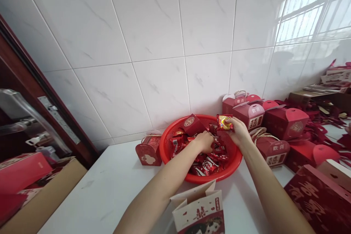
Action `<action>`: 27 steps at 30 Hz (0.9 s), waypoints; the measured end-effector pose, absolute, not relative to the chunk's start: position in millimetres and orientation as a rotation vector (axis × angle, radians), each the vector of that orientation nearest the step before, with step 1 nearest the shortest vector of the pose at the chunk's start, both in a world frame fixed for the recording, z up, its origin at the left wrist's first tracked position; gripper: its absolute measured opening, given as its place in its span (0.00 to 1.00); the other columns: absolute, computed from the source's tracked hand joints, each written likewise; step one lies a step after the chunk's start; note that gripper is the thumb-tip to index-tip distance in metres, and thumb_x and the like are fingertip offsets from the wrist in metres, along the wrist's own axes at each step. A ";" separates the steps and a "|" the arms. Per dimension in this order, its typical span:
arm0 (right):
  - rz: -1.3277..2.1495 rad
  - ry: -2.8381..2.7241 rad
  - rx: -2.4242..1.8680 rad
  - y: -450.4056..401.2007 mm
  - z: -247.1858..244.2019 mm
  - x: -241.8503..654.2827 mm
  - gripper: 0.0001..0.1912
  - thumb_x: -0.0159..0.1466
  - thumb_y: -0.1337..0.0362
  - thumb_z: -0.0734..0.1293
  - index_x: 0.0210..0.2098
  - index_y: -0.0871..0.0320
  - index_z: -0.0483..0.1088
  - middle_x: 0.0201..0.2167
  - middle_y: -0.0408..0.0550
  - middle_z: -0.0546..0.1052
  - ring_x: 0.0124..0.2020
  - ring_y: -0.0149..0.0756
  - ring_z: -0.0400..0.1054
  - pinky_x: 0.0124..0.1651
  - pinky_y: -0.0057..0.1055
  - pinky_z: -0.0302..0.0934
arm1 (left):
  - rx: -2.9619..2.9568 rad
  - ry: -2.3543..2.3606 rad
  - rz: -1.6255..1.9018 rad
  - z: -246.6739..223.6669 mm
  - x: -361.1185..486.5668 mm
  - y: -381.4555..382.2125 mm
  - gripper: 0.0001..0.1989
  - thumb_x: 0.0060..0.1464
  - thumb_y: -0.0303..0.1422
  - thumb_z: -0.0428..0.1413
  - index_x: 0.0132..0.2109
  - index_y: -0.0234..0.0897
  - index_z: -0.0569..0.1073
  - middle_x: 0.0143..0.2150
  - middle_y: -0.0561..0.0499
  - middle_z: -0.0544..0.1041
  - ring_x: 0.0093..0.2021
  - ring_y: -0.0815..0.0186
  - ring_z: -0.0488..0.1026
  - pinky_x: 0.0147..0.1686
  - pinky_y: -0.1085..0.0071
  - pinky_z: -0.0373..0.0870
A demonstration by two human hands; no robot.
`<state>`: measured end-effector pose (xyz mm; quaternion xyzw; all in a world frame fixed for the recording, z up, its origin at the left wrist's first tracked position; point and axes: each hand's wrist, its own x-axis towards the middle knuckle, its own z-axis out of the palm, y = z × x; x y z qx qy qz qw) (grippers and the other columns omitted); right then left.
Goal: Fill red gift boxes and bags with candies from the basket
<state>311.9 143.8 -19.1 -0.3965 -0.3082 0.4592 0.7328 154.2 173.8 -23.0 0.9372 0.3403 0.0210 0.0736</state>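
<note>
A red plastic basket [235, 166] stands against the tiled wall, filled with red-wrapped sweets [207, 166] and a small dark red box [192, 125]. My left hand [204, 142] reaches down among the sweets with its fingers curled; whatever they touch is hidden. Over the basket's right rim, my right hand [239, 131] pinches a red and gold wrapped sweet [225, 122]. An open paper gift bag [200, 210], cream and red with printed characters, stands upright in front of the basket, between my forearms.
Several folded red gift boxes [286, 122] with rope handles crowd the right side. One more red gift box [148, 150] sits left of the basket. A larger dark red bag [318, 201] lies at the lower right. At left, a cardboard carton [52, 197] stands beside a door frame [41, 95].
</note>
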 end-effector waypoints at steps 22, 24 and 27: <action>1.041 -1.100 -0.988 126.1 -6.1 292.2 0.14 0.48 0.57 0.74 0.33 0.57 0.79 0.33 0.47 0.76 0.32 0.37 0.70 0.27 0.34 0.73 | 1.777 0.705 1.153 4.0 113.6 185.8 0.20 0.53 0.45 0.62 0.46 0.33 0.78 0.44 0.45 0.83 0.42 0.60 0.78 0.44 0.67 0.72; 1.082 -1.088 -0.945 121.9 -1.2 286.8 0.17 0.48 0.54 0.75 0.34 0.57 0.79 0.37 0.48 0.77 0.35 0.38 0.70 0.29 0.34 0.74 | 1.733 0.711 1.204 3.1 113.8 185.0 0.20 0.52 0.44 0.63 0.45 0.33 0.78 0.44 0.44 0.83 0.43 0.59 0.78 0.46 0.66 0.73; 1.140 -1.133 -0.931 115.5 3.9 276.3 0.20 0.47 0.49 0.78 0.32 0.58 0.78 0.33 0.46 0.76 0.34 0.37 0.70 0.29 0.33 0.75 | 1.725 0.700 1.267 2.5 114.4 180.8 0.18 0.51 0.44 0.63 0.43 0.33 0.78 0.44 0.44 0.83 0.44 0.58 0.79 0.48 0.64 0.73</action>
